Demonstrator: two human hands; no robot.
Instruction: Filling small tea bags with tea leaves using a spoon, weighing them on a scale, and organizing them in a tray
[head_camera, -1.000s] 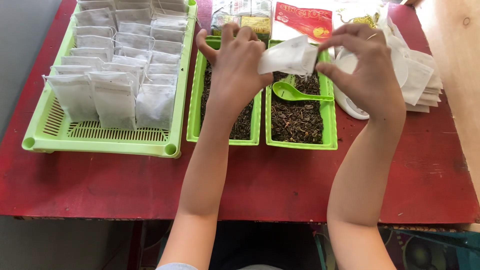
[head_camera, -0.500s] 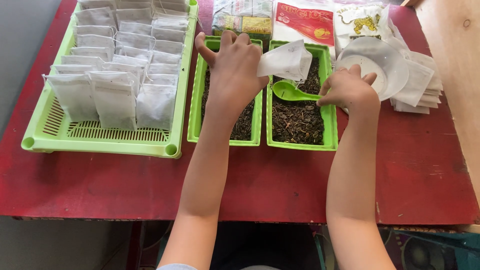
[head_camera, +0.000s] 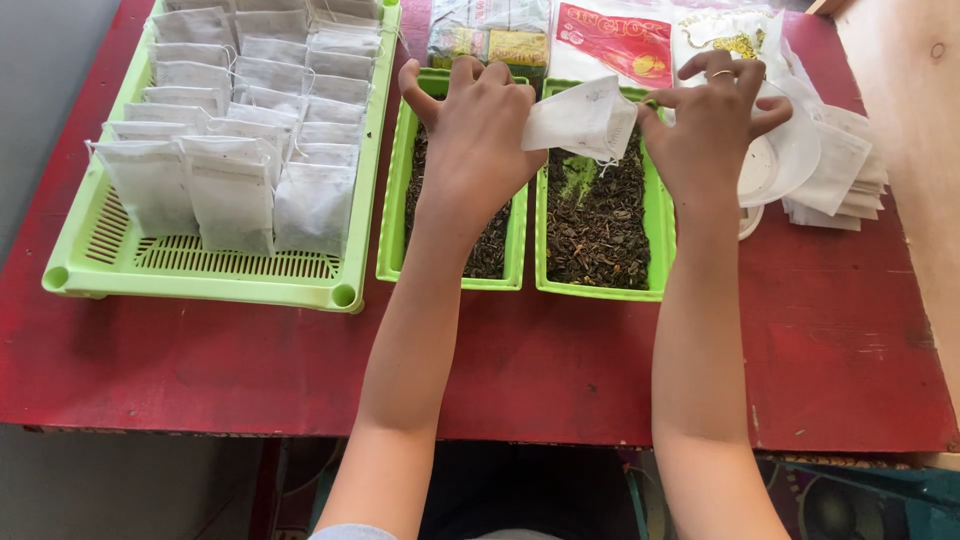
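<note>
Both hands hold one small white filter bag (head_camera: 580, 118) above two narrow green trays of dark loose tea. My left hand (head_camera: 480, 130) pinches the bag's left edge, over the left tea tray (head_camera: 395, 215). My right hand (head_camera: 715, 125) grips the bag's right edge, over the right tea tray (head_camera: 655, 230); a ring sits on one finger. A green scoop (head_camera: 578, 175) lies partly buried in the tea of the right tray, under the bag.
A large green slotted basket (head_camera: 200, 265) at the left holds several rows of filled white bags. A white round lid (head_camera: 785, 160) and a stack of empty bags (head_camera: 840, 180) lie at the right. Printed packets (head_camera: 610, 40) sit at the back of the red table (head_camera: 560, 350).
My right hand left the scoop in the right tray and came up to take the bag's right edge. The left hand kept holding the bag.
</note>
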